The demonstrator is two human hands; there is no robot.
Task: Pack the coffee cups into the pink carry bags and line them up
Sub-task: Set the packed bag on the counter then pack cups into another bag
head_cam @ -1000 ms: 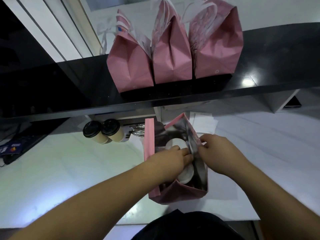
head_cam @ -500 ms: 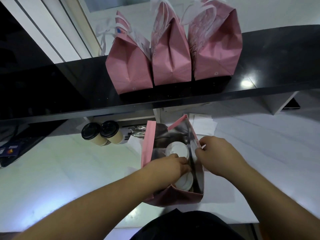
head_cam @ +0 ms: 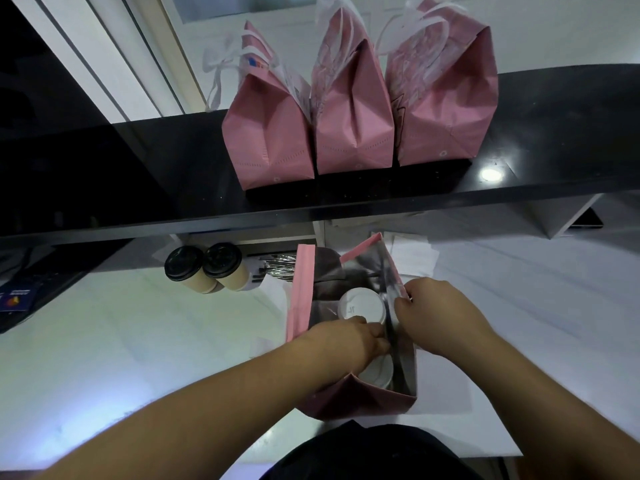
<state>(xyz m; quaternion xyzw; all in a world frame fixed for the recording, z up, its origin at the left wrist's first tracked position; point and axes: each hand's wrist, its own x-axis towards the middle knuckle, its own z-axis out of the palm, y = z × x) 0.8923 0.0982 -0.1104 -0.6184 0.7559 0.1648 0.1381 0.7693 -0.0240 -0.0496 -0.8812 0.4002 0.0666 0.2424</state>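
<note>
An open pink carry bag (head_cam: 300,299) with a silver lining stands on the white counter in front of me. Two white-lidded cups sit inside it, one (head_cam: 362,306) toward the far end, the other (head_cam: 377,370) half hidden under my left hand (head_cam: 346,342). That hand reaches into the bag with its fingers curled at the right wall. My right hand (head_cam: 436,315) pinches the bag's right rim from outside. Three packed pink bags (head_cam: 353,116) stand in a row on the black shelf. Two tan cups with black lids (head_cam: 204,266) wait at the left.
The black shelf (head_cam: 554,133) runs across above the counter and overhangs its back. White paper sheets (head_cam: 412,258) lie behind the open bag. A dark device with a blue card (head_cam: 17,296) sits at the far left. The white counter (head_cam: 104,341) spreads to the left.
The bag's mouth has widened and the far white lid shows more. My right hand has shifted slightly along the right rim; my left hand stays inside the bag.
</note>
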